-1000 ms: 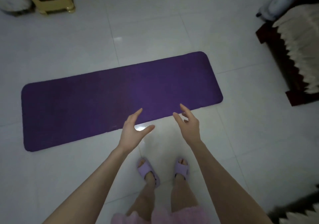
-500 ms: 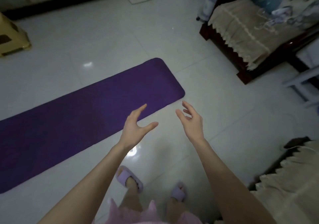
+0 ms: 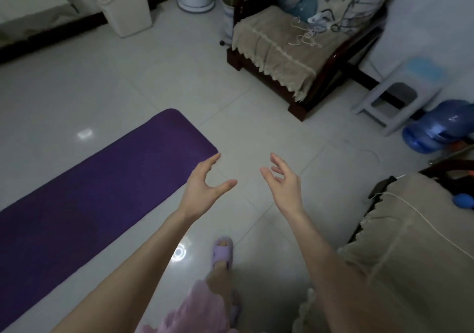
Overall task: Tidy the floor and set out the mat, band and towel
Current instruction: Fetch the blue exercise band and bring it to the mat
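We list 1 tiled floor [image 3: 128, 81] bearing 1 purple mat [image 3: 97, 194], flat, at our left; 1 left hand [image 3: 202, 186] and 1 right hand [image 3: 282, 186], both empty, fingers loosely spread. We judge the thin cord [image 3: 369, 152] ahead could snag a slipper [image 3: 222, 253].

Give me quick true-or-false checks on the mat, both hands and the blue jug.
1. The purple mat lies unrolled on the floor. True.
2. The left hand grips the mat's corner. False: it is open and holds nothing.
3. The right hand is empty. True.
4. The blue jug sits on top of the stool. False: it rests on the floor beside the stool.
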### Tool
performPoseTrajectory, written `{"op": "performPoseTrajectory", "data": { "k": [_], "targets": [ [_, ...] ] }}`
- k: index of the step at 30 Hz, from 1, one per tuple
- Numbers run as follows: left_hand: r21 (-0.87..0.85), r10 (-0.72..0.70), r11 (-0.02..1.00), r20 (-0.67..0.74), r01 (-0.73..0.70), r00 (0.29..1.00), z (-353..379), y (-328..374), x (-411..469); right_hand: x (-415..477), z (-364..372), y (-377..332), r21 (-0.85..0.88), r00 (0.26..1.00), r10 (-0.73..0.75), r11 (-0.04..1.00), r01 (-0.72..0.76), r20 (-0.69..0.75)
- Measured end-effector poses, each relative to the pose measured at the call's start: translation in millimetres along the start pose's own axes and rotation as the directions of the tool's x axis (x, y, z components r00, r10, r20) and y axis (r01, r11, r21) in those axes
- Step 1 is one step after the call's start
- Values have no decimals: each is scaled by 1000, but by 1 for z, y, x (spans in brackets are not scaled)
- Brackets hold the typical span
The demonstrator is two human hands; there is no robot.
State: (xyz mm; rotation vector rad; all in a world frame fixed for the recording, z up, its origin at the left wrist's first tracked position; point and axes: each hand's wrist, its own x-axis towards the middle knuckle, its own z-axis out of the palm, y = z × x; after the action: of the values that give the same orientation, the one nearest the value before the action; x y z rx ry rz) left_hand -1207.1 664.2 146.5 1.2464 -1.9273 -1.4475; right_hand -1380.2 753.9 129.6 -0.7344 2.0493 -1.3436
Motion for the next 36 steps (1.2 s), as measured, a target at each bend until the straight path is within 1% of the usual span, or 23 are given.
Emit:
{"op": "performPoseTrajectory", "data": {
  "k": [5, 9, 11, 17, 24, 27, 31, 36],
  "targets": [
    [-20, 13, 1000, 39, -12, 999, 49, 26, 86, 91, -36, -1, 26, 999, -13, 1000, 14, -42],
    [-57, 17, 998, 34, -15, 999, 83, 52, 182, 190, -58, -11, 29, 997, -10, 1000, 12, -71],
    [-63, 18, 998, 32, -16, 999, 91, 63, 216, 227, -65, -20, 26, 997, -10, 1000, 12, -71],
    [-98, -5, 995, -16, 3, 1000, 100, 95, 323, 351, -70, -51, -2, 1000, -26, 1000, 26, -9],
    [-121, -43, 992, -139, 26, 989, 98, 114, 467, 511, -39, -80, -38, 990, -84, 995, 89, 117],
    [-140, -67, 989, -198, 39, 978, 92, 117, 535, 589, -19, -92, -5, 977, -87, 996, 90, 195],
    [-184, -155, 978, -316, 100, 936, 76, 130, 626, 696, 17, -126, -10, 952, -65, 997, 71, 300],
    [-242, -241, 960, -444, 143, 863, 44, 139, 714, 803, 77, -166, -15, 897, -95, 994, 112, 431]
  ]
}}
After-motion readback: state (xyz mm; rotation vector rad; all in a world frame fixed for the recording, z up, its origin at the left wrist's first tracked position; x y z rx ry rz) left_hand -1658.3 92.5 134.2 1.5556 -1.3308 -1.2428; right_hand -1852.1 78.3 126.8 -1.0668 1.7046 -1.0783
